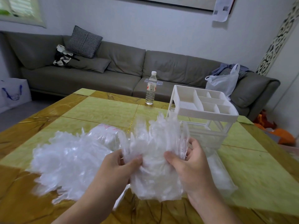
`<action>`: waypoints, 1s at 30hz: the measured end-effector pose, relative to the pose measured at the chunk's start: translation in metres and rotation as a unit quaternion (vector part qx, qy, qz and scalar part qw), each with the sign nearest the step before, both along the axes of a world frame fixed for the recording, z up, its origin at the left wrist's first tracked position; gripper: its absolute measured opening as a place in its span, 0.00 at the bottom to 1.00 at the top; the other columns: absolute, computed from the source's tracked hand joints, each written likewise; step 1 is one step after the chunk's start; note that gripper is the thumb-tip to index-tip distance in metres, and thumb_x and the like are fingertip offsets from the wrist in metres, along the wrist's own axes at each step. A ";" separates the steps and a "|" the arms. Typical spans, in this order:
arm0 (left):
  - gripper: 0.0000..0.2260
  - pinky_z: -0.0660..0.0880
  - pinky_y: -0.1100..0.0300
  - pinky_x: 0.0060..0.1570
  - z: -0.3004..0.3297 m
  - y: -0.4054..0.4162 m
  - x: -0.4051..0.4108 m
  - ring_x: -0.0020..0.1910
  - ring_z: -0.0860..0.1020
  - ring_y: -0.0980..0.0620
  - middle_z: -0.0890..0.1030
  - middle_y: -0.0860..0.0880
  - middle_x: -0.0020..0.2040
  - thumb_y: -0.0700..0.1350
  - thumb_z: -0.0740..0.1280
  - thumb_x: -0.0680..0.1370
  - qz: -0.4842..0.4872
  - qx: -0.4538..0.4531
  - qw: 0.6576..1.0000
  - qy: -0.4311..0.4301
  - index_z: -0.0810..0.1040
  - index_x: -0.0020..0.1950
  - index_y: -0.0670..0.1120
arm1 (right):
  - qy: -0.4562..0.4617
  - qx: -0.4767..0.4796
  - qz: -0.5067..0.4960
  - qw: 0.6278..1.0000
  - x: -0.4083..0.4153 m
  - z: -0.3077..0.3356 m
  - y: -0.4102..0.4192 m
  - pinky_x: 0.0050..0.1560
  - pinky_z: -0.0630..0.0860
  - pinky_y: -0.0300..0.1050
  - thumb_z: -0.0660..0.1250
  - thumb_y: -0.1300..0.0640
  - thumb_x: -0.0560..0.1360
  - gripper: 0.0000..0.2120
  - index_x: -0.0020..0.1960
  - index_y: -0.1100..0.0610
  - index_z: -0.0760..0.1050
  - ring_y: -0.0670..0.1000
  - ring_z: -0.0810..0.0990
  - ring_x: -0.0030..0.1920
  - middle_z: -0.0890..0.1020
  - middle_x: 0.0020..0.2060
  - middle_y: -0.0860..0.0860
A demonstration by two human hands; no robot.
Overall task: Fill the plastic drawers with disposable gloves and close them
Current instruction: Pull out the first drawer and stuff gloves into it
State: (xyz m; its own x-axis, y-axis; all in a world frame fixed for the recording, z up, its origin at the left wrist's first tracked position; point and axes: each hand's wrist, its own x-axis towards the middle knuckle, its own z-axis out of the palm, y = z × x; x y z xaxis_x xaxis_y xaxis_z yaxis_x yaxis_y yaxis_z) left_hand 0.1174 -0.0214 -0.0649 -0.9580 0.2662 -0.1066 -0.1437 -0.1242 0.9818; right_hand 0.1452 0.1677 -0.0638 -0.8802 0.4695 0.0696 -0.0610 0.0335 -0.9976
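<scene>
A thick bunch of clear disposable gloves (153,143) is held upright over the table, fingers pointing up. My left hand (119,165) pinches its lower left side and my right hand (189,160) grips its right side. A larger loose pile of gloves (68,160) lies on the table to the left, partly in a clear bag. The white plastic drawer unit (203,109) stands behind the bunch at the right, with a divided tray on top. One drawer (221,173) is pulled out toward me beside my right hand and holds some gloves.
A water bottle (151,88) stands at the far edge of the yellow-green table (100,107). A grey sofa (123,68) runs behind, with cushions and a white plastic bag (224,81). Orange items (278,133) lie on the floor at right.
</scene>
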 end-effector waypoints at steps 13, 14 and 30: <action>0.12 0.80 0.50 0.40 0.006 -0.007 -0.012 0.40 0.85 0.40 0.86 0.41 0.44 0.43 0.64 0.84 0.027 0.062 0.998 -0.001 0.85 0.46 0.42 | -0.012 -0.157 0.073 0.985 -0.002 -0.001 0.010 0.56 0.83 0.59 0.77 0.62 0.68 0.12 0.51 0.63 0.87 0.65 0.88 0.51 0.88 0.50 0.64; 0.13 0.80 0.52 0.37 0.005 -0.007 -0.013 0.38 0.84 0.42 0.85 0.42 0.42 0.42 0.63 0.85 0.033 0.067 0.997 -0.006 0.85 0.45 0.43 | -0.009 -0.159 0.076 0.984 -0.002 -0.001 0.011 0.56 0.82 0.58 0.77 0.63 0.69 0.11 0.51 0.63 0.87 0.64 0.88 0.51 0.88 0.51 0.64; 0.08 0.84 0.47 0.41 0.011 -0.009 -0.006 0.39 0.84 0.46 0.83 0.43 0.42 0.45 0.72 0.80 0.082 0.002 0.995 0.059 0.76 0.51 0.42 | -0.016 -0.151 0.048 0.987 -0.003 -0.001 0.017 0.59 0.82 0.61 0.76 0.63 0.73 0.11 0.55 0.63 0.86 0.65 0.88 0.53 0.88 0.52 0.64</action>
State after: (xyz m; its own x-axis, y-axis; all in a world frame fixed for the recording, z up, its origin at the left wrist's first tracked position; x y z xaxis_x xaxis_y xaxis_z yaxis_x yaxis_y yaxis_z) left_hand 0.1111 -0.0301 -0.0542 -0.9943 0.1061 0.0093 -0.0058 -0.1406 0.9900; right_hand 0.1422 0.1850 -0.0646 -0.9210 0.3792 -0.0890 -0.0183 -0.2704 -0.9626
